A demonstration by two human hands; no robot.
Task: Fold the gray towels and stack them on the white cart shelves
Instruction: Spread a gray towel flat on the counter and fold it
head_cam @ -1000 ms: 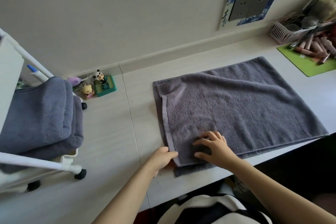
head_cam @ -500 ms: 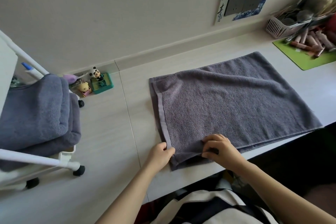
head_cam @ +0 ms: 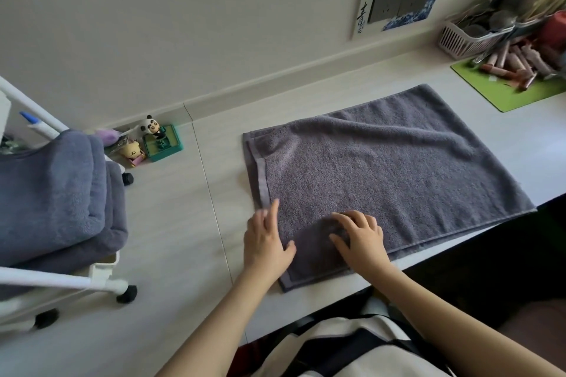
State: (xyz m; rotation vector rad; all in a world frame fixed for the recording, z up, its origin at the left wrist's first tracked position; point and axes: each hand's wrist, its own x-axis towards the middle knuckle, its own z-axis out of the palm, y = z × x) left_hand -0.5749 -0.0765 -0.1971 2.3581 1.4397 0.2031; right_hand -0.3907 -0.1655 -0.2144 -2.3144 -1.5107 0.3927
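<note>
Gray terry towel (head_cam: 398, 174), folded once and lying flat on the pale tabletop (head_cam: 183, 223), sat under both hands at its near left corner. Left hand (head_cam: 266, 242): fingers straight and spread, laid flat along the towel's left hemmed edge, gripping nothing. Right hand (head_cam: 360, 239): just beside the left, fingers loosely bent, pressing the cloth down; whether any fold was pinched under them could not be told. Towel body stretched away from the hands, forward and to the right.

Step in hand, by judgement: smoothing and squaring the corner between folds. Next move would likely call for a grip on one short edge and a second fold across.

Well to the left of the hands: white cart (head_cam: 61, 280), its shelf carrying stacked folded towels (head_cam: 52, 193). Beyond the left hand, by the wall: small figurines (head_cam: 150, 144). Far right of the right hand: green mat (head_cam: 514, 95), basket (head_cam: 465, 40).
</note>
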